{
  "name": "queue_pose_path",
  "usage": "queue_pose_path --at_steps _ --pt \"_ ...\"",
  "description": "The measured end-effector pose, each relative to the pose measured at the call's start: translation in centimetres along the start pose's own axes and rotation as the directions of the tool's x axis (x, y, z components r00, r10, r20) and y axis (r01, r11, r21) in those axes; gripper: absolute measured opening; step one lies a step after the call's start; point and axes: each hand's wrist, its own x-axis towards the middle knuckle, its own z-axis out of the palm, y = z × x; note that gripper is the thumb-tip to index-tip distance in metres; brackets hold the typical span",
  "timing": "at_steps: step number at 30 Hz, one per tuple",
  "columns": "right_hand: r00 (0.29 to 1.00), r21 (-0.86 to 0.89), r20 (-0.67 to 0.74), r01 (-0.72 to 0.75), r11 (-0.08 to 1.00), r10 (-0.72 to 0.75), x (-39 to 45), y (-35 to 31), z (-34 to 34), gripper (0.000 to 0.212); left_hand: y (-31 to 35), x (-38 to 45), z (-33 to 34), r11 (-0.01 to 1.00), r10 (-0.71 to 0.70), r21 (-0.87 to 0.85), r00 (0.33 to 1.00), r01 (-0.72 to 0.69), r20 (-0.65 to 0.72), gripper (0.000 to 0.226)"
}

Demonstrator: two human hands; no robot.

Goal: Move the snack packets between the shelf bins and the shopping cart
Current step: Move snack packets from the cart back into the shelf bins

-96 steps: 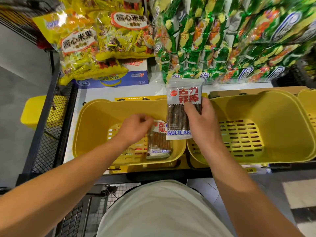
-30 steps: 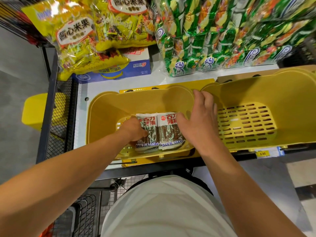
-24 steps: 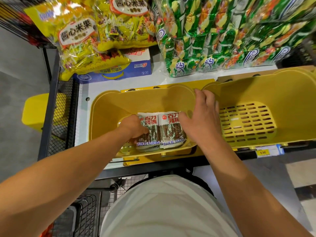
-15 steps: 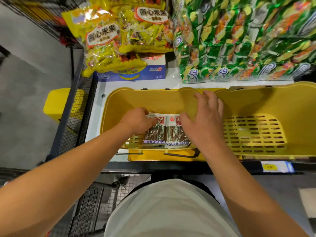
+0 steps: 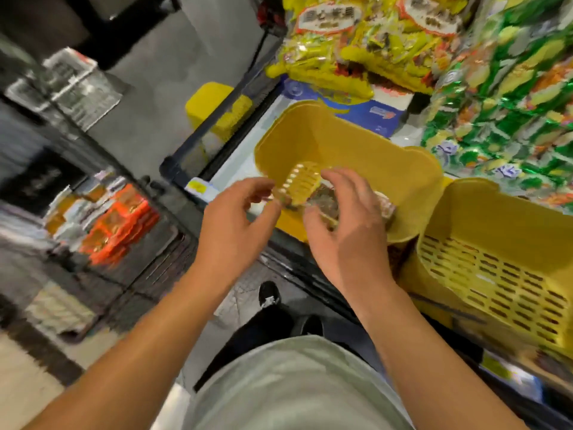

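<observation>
Head cam is motion-blurred and tilted, so I'm only calling what's clear.

Counts: I see 2 yellow plastic shelf bins w/ slotted bases. Left bin (image 5: pixel 341 144) has smooth solid walls; right bin (image 5: pixel 496 268) shows rows of slots across its base. 2 hands in view. At least 1 snack packet (image 5: pixel 325 201), clear wrapper w/ dark brown sticks inside. Second one may be under the right hand, can't tell thru the blur.

Position: packet lies in the left bin near its front edge, partly behind the right hand (image 5: pixel 344 231). Right hand is over it, fingers spread and bent, thumb pointing up-left. Whether fingers actually pinch the wrapper, I can't tell. Left hand (image 5: pixel 238 225) is just left of the packet at the bin's front-left corner, fingers loosely curved and apart, holding nothing I can see; fingertips near the packet's left end, contact unclear.

Rest: crinkly yellow snack bags (image 5: pixel 356 41) stacked behind the left bin, glossy green foil bags (image 5: pixel 502 88) behind the right bin, flat blue carton (image 5: pixel 372 110) under the yellow bags. Black wire-mesh cart (image 5: pixel 148 237) lower left w/ orange packs (image 5: pixel 121 225) inside. Pale shirt and dark shoe (image 5: pixel 269 295) at bottom.
</observation>
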Motion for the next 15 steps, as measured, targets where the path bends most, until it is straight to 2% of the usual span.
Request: queue_pose_path --at_steps 3,6,10,12,15 --pt "0.974 -0.012 0.199 0.115 0.993 -0.11 -1.2 -1.8 2.8 0.049 -2.8 -3.8 -1.8 0.991 -0.132 -0.029 0.977 0.129 -0.167 0.041" --pt "0.917 0.019 0.353 0.194 0.981 -0.188 -2.4 -3.9 6.0 0.053 -5.1 -7.2 -3.6 0.964 -0.267 -0.088 0.921 0.252 -0.284 0.038" --pt "0.834 0.044 0.473 0.299 0.953 -0.284 -3.9 -6.5 10.7 0.056 -8.2 -10.9 -6.5 0.907 -0.42 -0.196 0.82 0.372 -0.389 0.032" --pt "0.783 0.053 0.546 0.321 0.945 -0.297 -4.6 -8.0 12.9 0.055 -10.0 -12.2 -8.1 0.881 -0.473 -0.249 0.771 0.403 -0.426 0.025" --pt "0.732 0.09 0.592 0.355 0.93 -0.337 -5.8 -10.4 16.6 0.058 -13.0 -13.7 -11.0 0.851 -0.525 -0.298 0.708 0.433 -0.472 0.027"
